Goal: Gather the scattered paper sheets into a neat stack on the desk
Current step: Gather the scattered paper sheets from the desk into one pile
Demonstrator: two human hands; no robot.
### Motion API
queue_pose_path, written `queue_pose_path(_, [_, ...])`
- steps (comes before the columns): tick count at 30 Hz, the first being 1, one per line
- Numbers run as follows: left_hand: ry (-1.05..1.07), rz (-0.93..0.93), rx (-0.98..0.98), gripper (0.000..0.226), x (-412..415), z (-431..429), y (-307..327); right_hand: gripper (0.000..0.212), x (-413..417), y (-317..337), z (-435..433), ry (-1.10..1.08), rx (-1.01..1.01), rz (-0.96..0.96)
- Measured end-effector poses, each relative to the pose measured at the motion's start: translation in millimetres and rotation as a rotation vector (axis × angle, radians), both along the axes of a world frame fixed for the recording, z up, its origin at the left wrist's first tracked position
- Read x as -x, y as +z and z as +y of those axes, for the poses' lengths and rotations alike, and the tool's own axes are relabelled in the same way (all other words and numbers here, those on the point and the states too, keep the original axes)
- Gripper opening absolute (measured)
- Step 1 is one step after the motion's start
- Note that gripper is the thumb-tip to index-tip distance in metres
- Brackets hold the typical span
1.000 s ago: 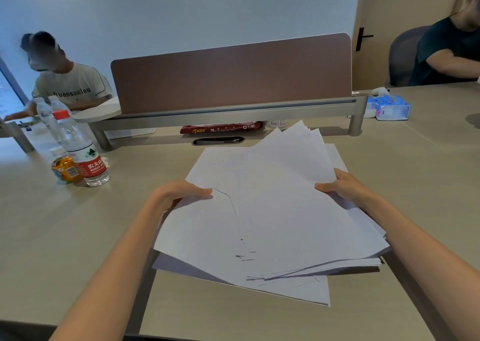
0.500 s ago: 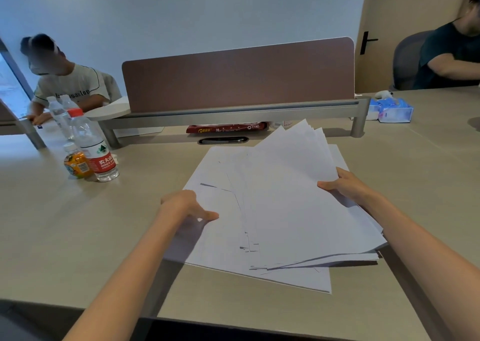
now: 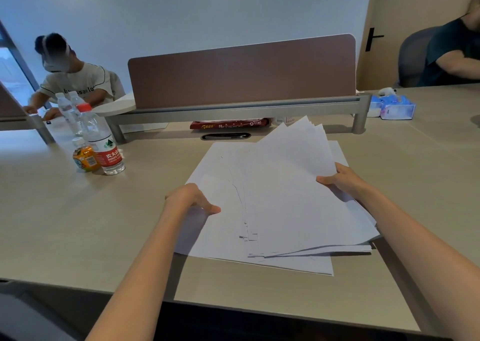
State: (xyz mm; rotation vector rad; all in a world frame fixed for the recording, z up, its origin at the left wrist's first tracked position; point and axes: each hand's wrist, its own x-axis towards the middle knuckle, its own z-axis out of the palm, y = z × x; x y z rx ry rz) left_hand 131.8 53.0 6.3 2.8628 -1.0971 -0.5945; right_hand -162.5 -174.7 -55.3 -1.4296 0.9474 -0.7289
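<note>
Lying fanned, paper sheets (image 3: 280, 205) point lengthwise toward the divider (image 3: 241, 73).

Pale blue wall (image 3: 207, 8), brown divider panel (image 3: 241, 73) on grey rail (image 3: 233, 111), beige desk (image 3: 65, 224), tan door (image 3: 374, 8), possibly window (image 3: 13, 76) far left.

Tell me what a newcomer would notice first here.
The fan of white sheets in the middle of the desk, not yet squared up, draws the eye first. The left hand holds its left edge and the right hand grips its right edge. Next comes the red-labelled water bottle at the left, with a brown divider across the back of the desk.
</note>
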Motion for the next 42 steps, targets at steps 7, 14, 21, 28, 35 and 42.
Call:
queue_pose_path(7, [0.1, 0.325, 0.351, 0.052, -31, 18, -1, 0.059, 4, -11, -12, 0.015, 0.029, -0.005])
queue_pose_path(14, [0.091, 0.869, 0.466, 0.073, -35, 49, -11, 0.048, 4, -7, -3, 0.006, 0.043, 0.012])
queue_pose_path(21, [-0.017, 0.886, 0.474, 0.011, -20, 75, -7, 0.044, 4, 4, 6, -0.029, 0.01, -0.003])
queue_pose_path(28, [-0.129, 0.699, 0.377, 0.01, -30, 68, 33, 0.041, 31, 33, 31, -0.017, 0.019, -0.012])
queue_pose_path(35, [-0.108, 0.667, 0.376, 0.043, -46, 26, 59, 0.044, 63, 45, 33, 0.007, -0.025, -0.105])
queue_pose_path(42, [0.358, 0.986, 0.833, 0.025, -38, 39, 13, 0.045, 48, 32, 39, 0.003, -0.041, -0.133])
